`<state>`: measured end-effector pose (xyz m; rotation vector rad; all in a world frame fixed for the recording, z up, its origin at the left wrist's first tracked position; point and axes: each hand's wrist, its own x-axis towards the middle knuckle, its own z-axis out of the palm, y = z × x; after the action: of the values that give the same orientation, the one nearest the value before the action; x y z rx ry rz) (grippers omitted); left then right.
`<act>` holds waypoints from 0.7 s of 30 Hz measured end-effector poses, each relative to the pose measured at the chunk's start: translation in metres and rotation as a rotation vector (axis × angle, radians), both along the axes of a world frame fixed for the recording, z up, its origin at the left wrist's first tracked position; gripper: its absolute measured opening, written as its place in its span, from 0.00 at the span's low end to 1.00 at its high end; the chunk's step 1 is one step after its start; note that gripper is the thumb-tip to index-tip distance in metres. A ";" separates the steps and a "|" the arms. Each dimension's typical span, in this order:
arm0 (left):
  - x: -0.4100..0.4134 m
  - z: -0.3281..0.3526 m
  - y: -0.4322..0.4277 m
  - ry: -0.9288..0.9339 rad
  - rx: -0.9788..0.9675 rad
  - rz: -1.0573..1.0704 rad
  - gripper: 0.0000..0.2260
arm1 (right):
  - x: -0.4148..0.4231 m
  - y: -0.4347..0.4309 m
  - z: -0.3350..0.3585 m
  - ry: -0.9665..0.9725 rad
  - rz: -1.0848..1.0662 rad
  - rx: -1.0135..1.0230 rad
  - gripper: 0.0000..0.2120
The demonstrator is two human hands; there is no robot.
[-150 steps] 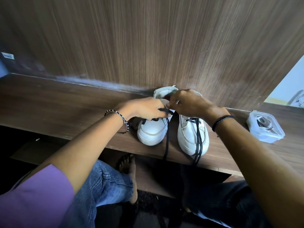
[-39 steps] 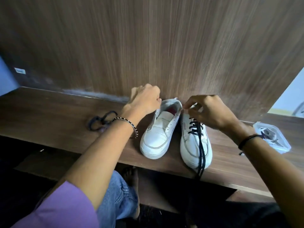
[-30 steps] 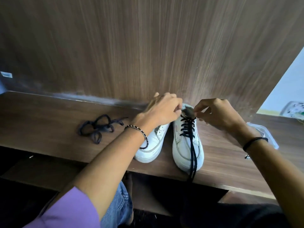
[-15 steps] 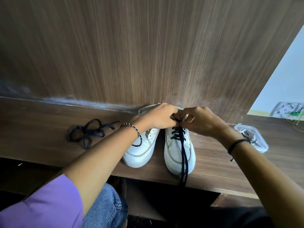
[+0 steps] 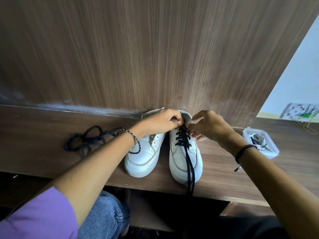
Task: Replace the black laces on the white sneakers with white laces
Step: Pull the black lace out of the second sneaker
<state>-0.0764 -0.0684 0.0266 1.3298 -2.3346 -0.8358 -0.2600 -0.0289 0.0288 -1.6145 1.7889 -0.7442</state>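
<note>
Your left hand (image 5: 162,121) and right hand (image 5: 210,126) meet at the top of the laced sneaker (image 5: 177,157) on the table (image 5: 34,144), each grip pinching its black lace (image 5: 183,138). The bare sneaker (image 5: 143,157) stands just left of it, a loose lace (image 5: 86,142) farther left, a box (image 5: 269,149) well right.

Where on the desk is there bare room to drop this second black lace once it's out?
Bare desk lies left of the loose black lace, and in a strip between the right sneaker and the plastic container, under the right forearm. Crowded at the sneaker collars, where the left hand and right hand work the threaded lace.
</note>
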 end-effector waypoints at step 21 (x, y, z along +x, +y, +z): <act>0.001 -0.002 0.004 -0.029 -0.108 -0.035 0.05 | 0.001 0.003 0.008 -0.918 -0.273 0.216 0.09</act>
<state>-0.0756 -0.0645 0.0248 1.2676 -2.3957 -0.6938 -0.2595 -0.0259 0.0372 -0.6827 1.3261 -1.1310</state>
